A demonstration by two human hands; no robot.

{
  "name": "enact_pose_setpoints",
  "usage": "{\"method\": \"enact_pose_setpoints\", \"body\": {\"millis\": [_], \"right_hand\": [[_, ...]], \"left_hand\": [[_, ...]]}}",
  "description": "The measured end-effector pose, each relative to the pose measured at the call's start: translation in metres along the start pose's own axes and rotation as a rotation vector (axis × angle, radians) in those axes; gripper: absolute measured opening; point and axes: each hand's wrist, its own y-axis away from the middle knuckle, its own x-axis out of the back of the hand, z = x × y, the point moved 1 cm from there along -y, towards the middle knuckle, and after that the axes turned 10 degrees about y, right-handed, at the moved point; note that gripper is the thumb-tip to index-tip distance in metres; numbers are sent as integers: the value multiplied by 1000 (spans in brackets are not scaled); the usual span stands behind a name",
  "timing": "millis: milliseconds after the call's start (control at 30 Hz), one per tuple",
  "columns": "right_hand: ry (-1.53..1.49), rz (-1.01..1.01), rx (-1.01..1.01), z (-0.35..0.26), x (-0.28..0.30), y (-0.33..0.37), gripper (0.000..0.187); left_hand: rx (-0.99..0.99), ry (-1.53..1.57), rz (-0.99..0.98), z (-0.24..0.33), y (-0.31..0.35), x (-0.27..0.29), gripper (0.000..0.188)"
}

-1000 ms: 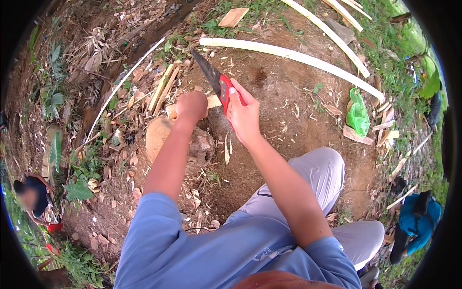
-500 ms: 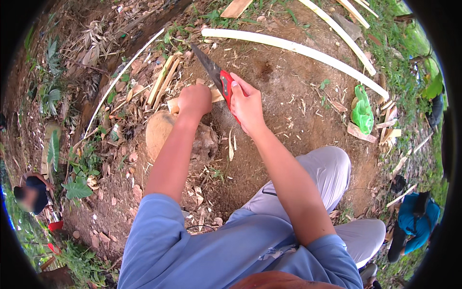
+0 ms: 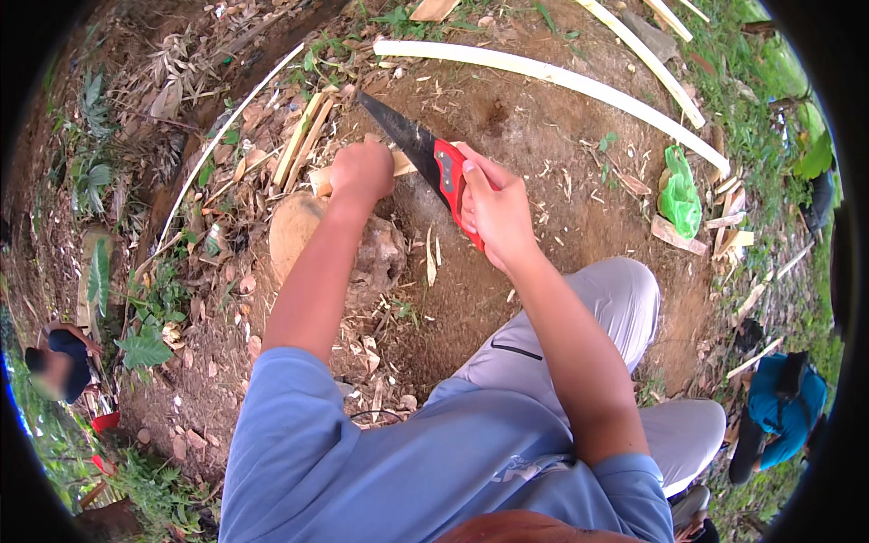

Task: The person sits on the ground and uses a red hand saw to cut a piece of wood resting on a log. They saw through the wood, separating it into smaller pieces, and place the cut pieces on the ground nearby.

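My right hand (image 3: 496,206) is closed round the red handle of a handsaw (image 3: 405,129). Its dark blade points up and to the left, passing close to the right end of a short piece of pale wood (image 3: 403,164). That wood is gripped in my left hand (image 3: 362,172), a fist that hides its middle; both ends stick out. Whether the saw's teeth touch the wood, I cannot tell. Below my left hand sits a rounded tan and brown block (image 3: 294,237), a log or a stone, partly covered by my forearm.
Two narrow wooden strips (image 3: 303,140) lie beyond my left hand. A long pale strip (image 3: 543,83) curves across the far ground. To the right are a green plastic bag (image 3: 679,199) and wood scraps (image 3: 724,222). One person (image 3: 63,362) is far left, another (image 3: 786,407) at right.
My right hand has drawn the saw back to the right and slightly toward me. The left hand keeps its grip on the wood, nearly still.
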Motion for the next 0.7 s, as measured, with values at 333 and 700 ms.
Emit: {"method": "enact_pose_setpoints", "body": {"millis": [333, 700], "right_hand": [[321, 73, 47, -39, 64, 173, 47], [200, 114, 299, 83, -31, -85, 39]], "left_hand": [[-3, 29, -62, -10, 2, -2, 28], [-29, 101, -239, 4, 1, -1, 29]]}}
